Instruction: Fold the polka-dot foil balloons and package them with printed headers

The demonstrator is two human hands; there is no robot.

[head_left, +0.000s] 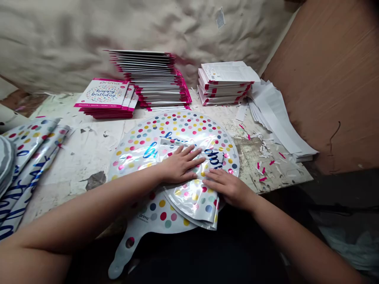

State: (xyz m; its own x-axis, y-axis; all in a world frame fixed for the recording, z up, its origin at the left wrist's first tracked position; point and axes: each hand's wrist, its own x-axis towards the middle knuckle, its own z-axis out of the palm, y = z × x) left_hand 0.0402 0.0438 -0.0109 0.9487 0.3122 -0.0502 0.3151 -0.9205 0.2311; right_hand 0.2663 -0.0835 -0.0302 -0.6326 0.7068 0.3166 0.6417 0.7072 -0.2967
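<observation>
On table edge, hands (204,173) atop balloon (174,130)

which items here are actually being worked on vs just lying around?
In hand:
- left hand and right hand, flat on the folded polka-dot foil balloon
- round flat polka-dot foil balloon beneath

Lying about:
- tall pink-edged card stack
- happy birthday cards
- white card stack
- paper scraps
- foil balloons at left

Both hands cover the middle of the blue lettering on the dotted foil balloon (177,134) — unreadable; folded balloons (26,157) run off the left edge.
</observation>
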